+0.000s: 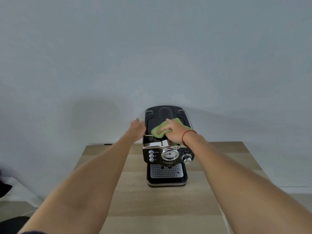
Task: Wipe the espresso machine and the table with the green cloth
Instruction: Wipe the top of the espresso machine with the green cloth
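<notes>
The right hand (173, 131) is laid palm down on the green cloth (159, 132), with the fingers curled over it so that the cloth is bunched and gripped under them. A red string (188, 135) is worn around the right wrist. The cloth is pressed onto the flat black top of the espresso machine (167, 154), toward its middle and right side, and part of it is seen sticking out past the fingers on the left and behind the hand on the far side.

The left hand (137, 126) is placed against the upper left edge of the machine, touching its side near the top. Nothing is held in it; whether the fingers are spread or pressed together cannot be told, as they are seen from behind and partly hidden.

Both bare forearms are stretched forward from the bottom of the view, one on each side of the machine.

The machine is stood on a light wooden table (168, 208), near the far edge and close to the pale wall (152, 48). On its front, three small round buttons (151, 156) are seen at the left, a round gauge (170, 154) in the middle and a chrome knob (187, 157) at the right. Below these a perforated metal drip tray (166, 171) is set in the black base. A scatter of dark specks (139, 179) is seen on the table just left of the base.
</notes>
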